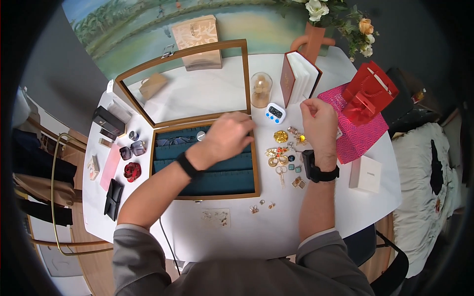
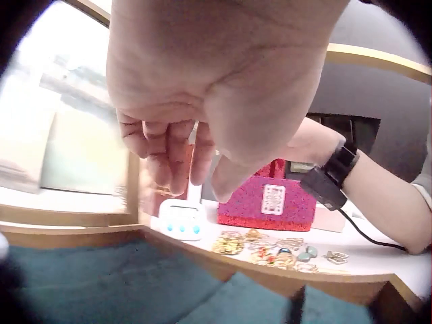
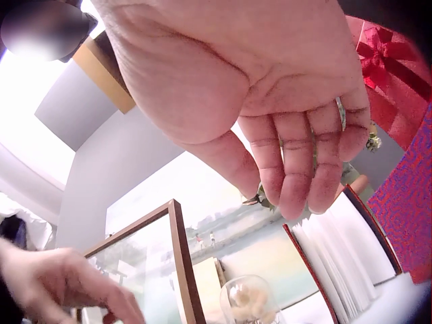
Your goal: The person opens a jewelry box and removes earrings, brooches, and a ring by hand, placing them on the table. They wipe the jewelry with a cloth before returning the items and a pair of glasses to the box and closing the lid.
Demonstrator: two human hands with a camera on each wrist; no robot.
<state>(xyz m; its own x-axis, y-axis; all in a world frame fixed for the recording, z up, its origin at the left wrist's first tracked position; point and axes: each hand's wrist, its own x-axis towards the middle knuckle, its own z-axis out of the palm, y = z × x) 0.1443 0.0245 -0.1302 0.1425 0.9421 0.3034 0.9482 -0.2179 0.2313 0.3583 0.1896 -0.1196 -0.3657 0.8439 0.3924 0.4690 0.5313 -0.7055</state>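
My left hand (image 1: pixel 224 138) hovers over the right part of the wooden box (image 1: pixel 256 172), fingers bent and pointing down. In the left wrist view that hand (image 2: pixel 223 88) shows nothing between thumb and fingers. The box's glass lid stands up; inside, dark teal rows (image 1: pixel 217 184) bear glasses (image 1: pixel 174 141) and a round silver item (image 1: pixel 201 135). My right hand (image 1: pixel 320 123) is raised beside the timer (image 1: pixel 275 113), above the jewellery. Its fingers (image 3: pixel 293 158) are loosely bent, with the thumb close to the index finger and nothing visibly held. A gold piece (image 1: pixel 280 136) lies below, among rings and earrings.
A red book (image 1: pixel 292 81) and glass dome (image 1: pixel 261 90) stand behind the timer. Red gift bag (image 1: pixel 370 91), pink bag (image 1: pixel 363 135) and white box (image 1: pixel 365 174) are at right. Sunglasses (image 1: pixel 133 150), red flower (image 1: pixel 132 171) and black case (image 1: pixel 113 199) lie left; small earrings (image 1: pixel 254 209) lie in front.
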